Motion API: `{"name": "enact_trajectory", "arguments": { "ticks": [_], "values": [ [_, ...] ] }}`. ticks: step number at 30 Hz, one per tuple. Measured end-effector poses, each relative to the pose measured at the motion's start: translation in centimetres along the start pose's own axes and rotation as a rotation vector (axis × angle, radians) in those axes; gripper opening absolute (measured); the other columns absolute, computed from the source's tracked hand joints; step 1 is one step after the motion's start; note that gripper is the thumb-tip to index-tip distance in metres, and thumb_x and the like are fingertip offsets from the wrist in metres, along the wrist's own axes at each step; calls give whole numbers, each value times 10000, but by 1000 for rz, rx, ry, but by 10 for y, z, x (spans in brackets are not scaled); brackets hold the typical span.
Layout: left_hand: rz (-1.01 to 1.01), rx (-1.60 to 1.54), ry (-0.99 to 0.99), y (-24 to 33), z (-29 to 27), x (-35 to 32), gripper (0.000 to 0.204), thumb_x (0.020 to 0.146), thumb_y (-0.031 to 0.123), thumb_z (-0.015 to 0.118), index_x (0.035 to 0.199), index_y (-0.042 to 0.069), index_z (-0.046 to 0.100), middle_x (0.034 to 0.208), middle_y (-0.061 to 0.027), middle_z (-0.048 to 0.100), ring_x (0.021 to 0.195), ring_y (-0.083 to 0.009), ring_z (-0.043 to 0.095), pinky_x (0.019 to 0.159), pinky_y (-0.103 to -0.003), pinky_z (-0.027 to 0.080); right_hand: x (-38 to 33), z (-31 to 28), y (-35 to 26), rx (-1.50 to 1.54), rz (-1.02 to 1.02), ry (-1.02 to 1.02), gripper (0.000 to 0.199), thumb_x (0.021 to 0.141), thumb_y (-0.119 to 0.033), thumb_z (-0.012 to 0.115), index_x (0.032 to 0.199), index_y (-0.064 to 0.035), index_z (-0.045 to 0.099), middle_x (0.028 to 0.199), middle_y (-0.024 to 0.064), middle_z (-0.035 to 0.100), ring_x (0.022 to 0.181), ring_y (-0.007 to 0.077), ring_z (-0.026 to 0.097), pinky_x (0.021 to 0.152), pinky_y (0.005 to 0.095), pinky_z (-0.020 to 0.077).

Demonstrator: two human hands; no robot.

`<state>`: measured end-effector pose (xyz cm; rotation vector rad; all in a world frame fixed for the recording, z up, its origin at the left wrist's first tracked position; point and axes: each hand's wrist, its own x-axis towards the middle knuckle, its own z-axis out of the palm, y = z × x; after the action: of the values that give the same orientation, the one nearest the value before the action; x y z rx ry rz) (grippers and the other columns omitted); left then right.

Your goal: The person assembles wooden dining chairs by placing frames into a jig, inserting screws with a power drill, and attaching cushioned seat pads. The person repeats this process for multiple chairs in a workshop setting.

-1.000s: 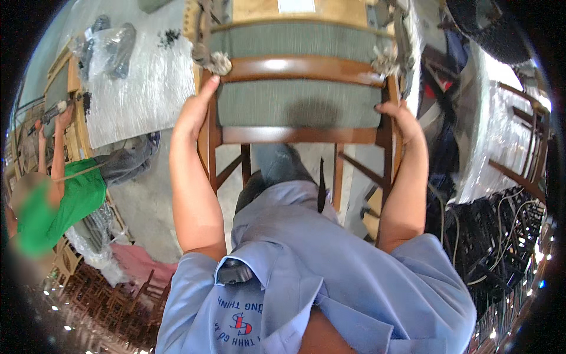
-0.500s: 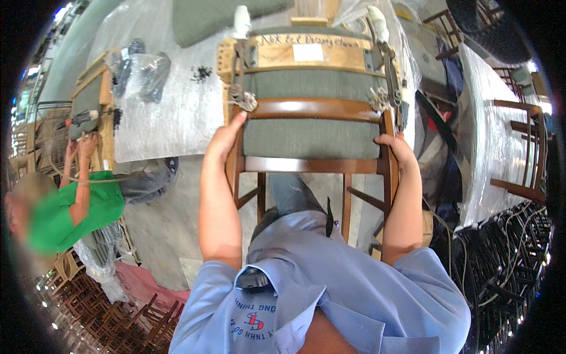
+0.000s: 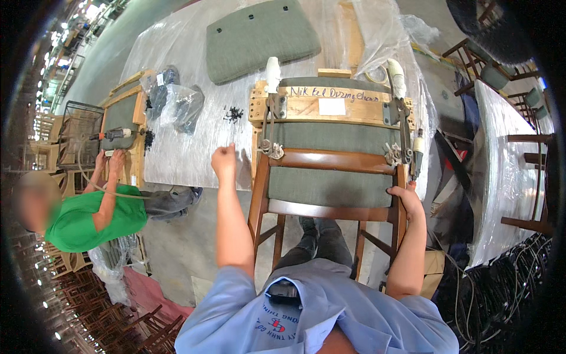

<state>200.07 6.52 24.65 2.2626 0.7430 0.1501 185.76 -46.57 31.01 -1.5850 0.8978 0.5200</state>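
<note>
A brown wooden chair frame [image 3: 333, 210] stands in front of me, its top against a pale wooden jig [image 3: 365, 111] with grey-green padding [image 3: 330, 187] between the rails. Two metal toggle clamps with white-wrapped handles, the left handle [image 3: 272, 75] and the right handle [image 3: 397, 79], sit at the jig's sides. My right hand [image 3: 408, 199] wraps round the chair's right post. Off the frame, my left hand [image 3: 224, 163] is raised over the table's near edge with fingers curled; nothing shows in it. Just beyond it lies a small pile of black fasteners [image 3: 233, 114].
A grey-green cushion [image 3: 259, 41] lies on the plastic-covered table [image 3: 177, 159]. Left of the pile are plastic bags [image 3: 180, 106]. A power driver [image 3: 417, 154] hangs beside the right clamp. At the left, a person in green [image 3: 100, 212] works at another jig.
My left hand has let go of the chair's left post and moved left, toward the black fasteners. My right hand stays on the right post. The view has shifted, showing more of the cushion.
</note>
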Motion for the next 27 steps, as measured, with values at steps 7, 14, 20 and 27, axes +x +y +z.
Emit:
{"name": "enact_trajectory", "arguments": {
  "ticks": [7, 14, 20, 27],
  "values": [
    [85, 226, 126, -2, 59, 94, 424, 763, 250, 852, 1043, -15, 675, 954, -191, 686, 894, -348, 678, 810, -433, 537, 5, 1, -1, 24, 26, -16, 544, 759, -177, 736, 1254, -16, 580, 1025, 79, 646, 931, 213, 606, 864, 343, 467],
    [243, 275, 136, 1, 75, 105, 264, 786, 147, 821, 982, 42, 681, 934, -169, 640, 862, -372, 643, 795, -456, 519, 13, -1, 9, 47, -17, 3, 529, 758, -126, 736, 1229, 45, 568, 1010, 103, 649, 914, 212, 609, 848, 339, 473],
    [364, 322, 31, -7, 63, 104, 190, 798, 91, 775, 918, 7, 655, 917, -209, 640, 847, -398, 630, 776, -480, 510, 16, -6, 14, 18, -32, 1, 507, 762, -125, 737, 1210, 43, 570, 1019, 102, 650, 908, 215, 614, 835, 337, 478],
    [400, 483, -11, -12, 53, 86, 145, 816, 63, 670, 898, -45, 618, 942, -271, 647, 881, -460, 652, 769, -518, 534, 19, -6, 16, 82, -18, -28, 475, 779, -117, 724, 1204, 30, 572, 1011, 96, 650, 897, 206, 621, 814, 334, 482]
  ]
}}
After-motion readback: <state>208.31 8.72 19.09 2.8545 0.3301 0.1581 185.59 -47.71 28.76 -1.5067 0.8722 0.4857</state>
